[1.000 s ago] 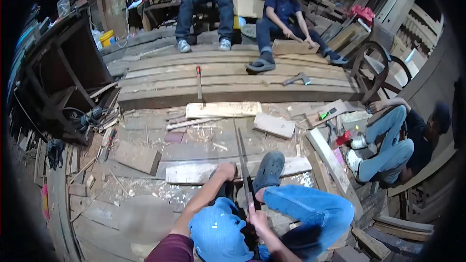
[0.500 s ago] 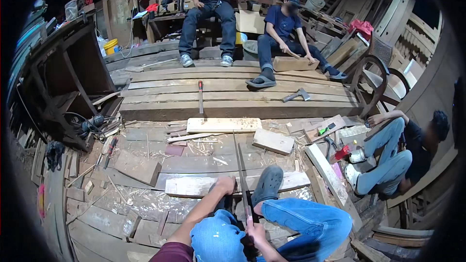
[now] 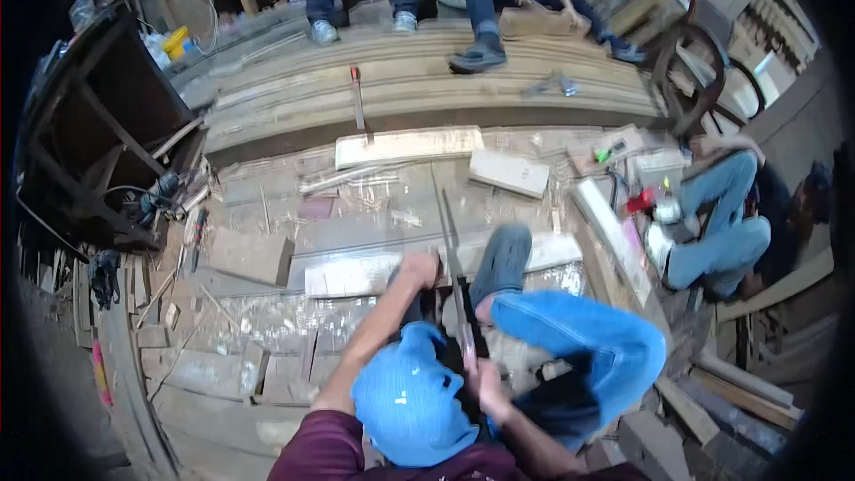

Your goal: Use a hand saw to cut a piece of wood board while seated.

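The right hand (image 3: 481, 374) is closed round the handle of a long handsaw (image 3: 452, 263) whose blade runs toward twelve o'clock; the left hand (image 3: 419, 269), at its ten o'clock, presses curled on a pale plank (image 3: 356, 274) beneath the blade.

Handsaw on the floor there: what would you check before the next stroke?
1. Right hand closed around the handsaw at its handle: ok.
2. Left hand bearing down on the pale plank: ok.
3. Left fingers apart from the blade: cannot tell, they are very near it.
4. Shoe planted on the plank on the blade's other side: ok.
5. Saw teeth seated in a cut: cannot tell, too small.
6. Seated co-worker's legs well to the right of the blade: ok.
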Demonstrator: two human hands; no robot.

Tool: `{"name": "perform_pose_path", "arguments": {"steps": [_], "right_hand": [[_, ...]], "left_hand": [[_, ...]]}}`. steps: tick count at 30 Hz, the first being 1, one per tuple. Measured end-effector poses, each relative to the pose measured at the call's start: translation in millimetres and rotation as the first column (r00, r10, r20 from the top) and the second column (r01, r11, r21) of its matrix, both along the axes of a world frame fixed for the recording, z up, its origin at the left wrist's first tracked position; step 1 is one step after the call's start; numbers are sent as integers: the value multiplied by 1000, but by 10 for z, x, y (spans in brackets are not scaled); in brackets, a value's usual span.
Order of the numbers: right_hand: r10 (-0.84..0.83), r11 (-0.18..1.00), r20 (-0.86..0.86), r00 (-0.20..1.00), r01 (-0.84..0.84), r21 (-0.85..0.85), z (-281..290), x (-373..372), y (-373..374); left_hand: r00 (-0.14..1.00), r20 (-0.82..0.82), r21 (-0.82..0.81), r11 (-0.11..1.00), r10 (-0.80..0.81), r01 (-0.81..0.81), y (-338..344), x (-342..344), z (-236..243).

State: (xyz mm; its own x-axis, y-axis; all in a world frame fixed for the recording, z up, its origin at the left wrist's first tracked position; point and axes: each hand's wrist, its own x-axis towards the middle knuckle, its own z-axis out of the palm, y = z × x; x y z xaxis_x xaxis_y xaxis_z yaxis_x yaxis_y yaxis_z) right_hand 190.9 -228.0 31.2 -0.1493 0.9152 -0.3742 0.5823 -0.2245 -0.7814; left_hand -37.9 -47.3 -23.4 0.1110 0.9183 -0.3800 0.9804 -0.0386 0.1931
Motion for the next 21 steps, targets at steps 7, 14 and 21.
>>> {"name": "perform_pose_path", "arguments": {"steps": [7,14,21], "right_hand": [[-78,988,-20,997,75,-132,56,-260,382],[-95,963,-117,989,62,-262,191,-138,109],[-95,995,-37,995,94,-41,1,-418,516]], "left_hand": [[999,39,52,998,31,-33,80,45,38],[1000,-30,-98,995,-2,-1,14,12,92],[989,131,15,998,63,-65,37,112,148]]}}
